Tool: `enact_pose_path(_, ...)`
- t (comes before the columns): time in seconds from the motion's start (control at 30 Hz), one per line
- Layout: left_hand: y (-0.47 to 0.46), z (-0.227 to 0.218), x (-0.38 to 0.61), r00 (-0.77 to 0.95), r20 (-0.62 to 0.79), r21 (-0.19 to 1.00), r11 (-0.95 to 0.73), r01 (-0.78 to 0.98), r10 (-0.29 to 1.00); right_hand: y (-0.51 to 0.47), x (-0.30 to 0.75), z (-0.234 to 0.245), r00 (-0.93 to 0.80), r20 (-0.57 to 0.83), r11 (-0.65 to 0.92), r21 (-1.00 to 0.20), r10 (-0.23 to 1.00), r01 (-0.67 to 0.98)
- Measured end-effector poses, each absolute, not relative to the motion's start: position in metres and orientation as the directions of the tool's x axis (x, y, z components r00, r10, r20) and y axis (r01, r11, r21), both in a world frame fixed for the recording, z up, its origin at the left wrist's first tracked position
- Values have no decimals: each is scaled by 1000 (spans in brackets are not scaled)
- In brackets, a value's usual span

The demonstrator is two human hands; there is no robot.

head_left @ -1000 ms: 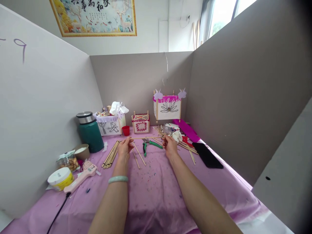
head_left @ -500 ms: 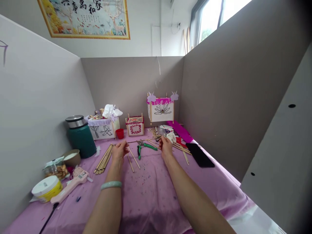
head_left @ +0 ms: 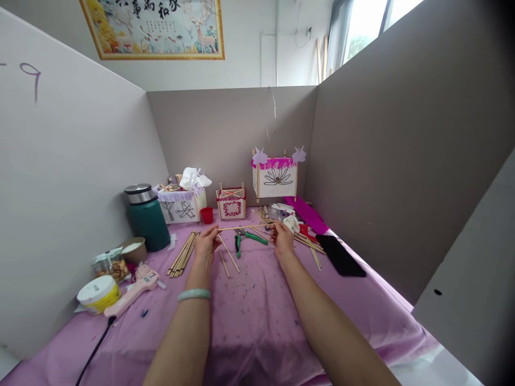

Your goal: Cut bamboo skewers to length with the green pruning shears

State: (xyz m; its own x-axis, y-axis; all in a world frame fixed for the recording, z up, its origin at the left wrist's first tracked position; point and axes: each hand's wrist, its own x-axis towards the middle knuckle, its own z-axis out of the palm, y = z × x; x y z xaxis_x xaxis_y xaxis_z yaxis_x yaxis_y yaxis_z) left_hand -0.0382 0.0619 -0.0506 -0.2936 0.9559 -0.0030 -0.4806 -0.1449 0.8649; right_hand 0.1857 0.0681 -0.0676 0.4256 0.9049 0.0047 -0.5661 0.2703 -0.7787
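Observation:
A thin wooden stick (head_left: 246,228) is stretched level between my two hands above the table. My left hand (head_left: 206,244) pinches its left end, and my right hand (head_left: 282,239) pinches its right end. Behind and below the stick lie green-handled pliers (head_left: 250,237) with their jaws toward the back. Two loose sticks (head_left: 229,254) rest on the cloth just right of my left hand. To the left of that hand lies a bundle of sticks (head_left: 183,255) with dark ends. More sticks (head_left: 309,243) lie beyond my right hand.
A pink glue gun (head_left: 134,292), tub (head_left: 98,294), jar (head_left: 110,265), bowl (head_left: 134,250) and green flask (head_left: 148,224) line the left. Decorated boxes (head_left: 231,205) and a red cup (head_left: 206,215) stand behind; a lantern (head_left: 276,181) hangs there. A black phone-like slab (head_left: 341,256) lies right.
The view has shifted a little, so the scene sits further right. The stick between my hands shows paler and more clearly now. Both hands keep their grip on it.

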Motion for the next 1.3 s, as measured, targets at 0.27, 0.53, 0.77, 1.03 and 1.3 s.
enact_pose_path(0.27, 59, -49, -37, -310, 6, 855, -166, -491, 951, 66, 185, -68, 411, 5, 271, -759, 912, -593)
enact_pose_path(0.53, 58, -47, -39, -313, 15, 831, -186, -524, 950, 68, 185, -68, 423, -21, 252, -777, 906, -577)
enact_pose_path(0.77, 59, -47, -38, -343, 4, 823, -198, -533, 939, 67, 184, -70, 425, 0, 263, -786, 905, -559)
enact_pose_path(1.03, 60, -49, -40, -332, 16, 825, -200, -529, 943, 68, 184, -72, 434, 8, 271, -792, 901, -546)
enact_pose_path(1.3, 59, -47, -39, -325, 29, 824, -206, -528, 945, 68, 185, -71, 444, -19, 256, -795, 896, -550)
